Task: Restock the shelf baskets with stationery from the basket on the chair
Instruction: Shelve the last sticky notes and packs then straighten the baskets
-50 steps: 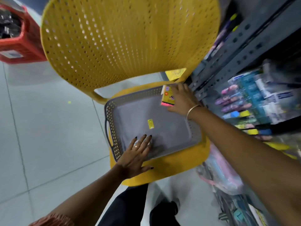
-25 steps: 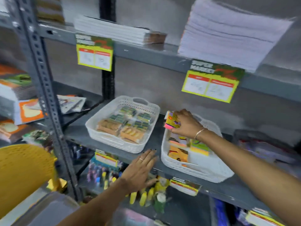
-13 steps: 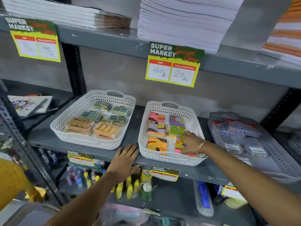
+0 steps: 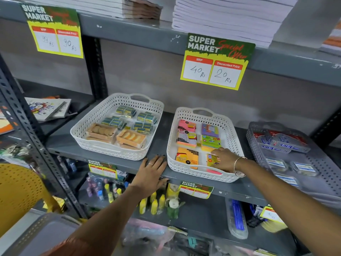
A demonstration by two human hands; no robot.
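A: What am I looking at on the head cam?

B: I'm seeing the right hand (image 4: 224, 159) sitting inside the middle white basket (image 4: 234, 133), fingers lying on a yellow sticky-note pack (image 4: 212, 160) at the basket's front right. Can't tell whether it's gripping or just touching.

A: Left hand?

B: Left hand (image 4: 150, 173) is resting flat on the grey shelf edge (image 4: 120, 162), between that basket and the left white basket (image 4: 83, 126). It's holding nothing.

A: Source basket?

B: Grey basket (image 4: 42, 235) is showing at bottom left, beside the yellow chair (image 4: 16, 193).
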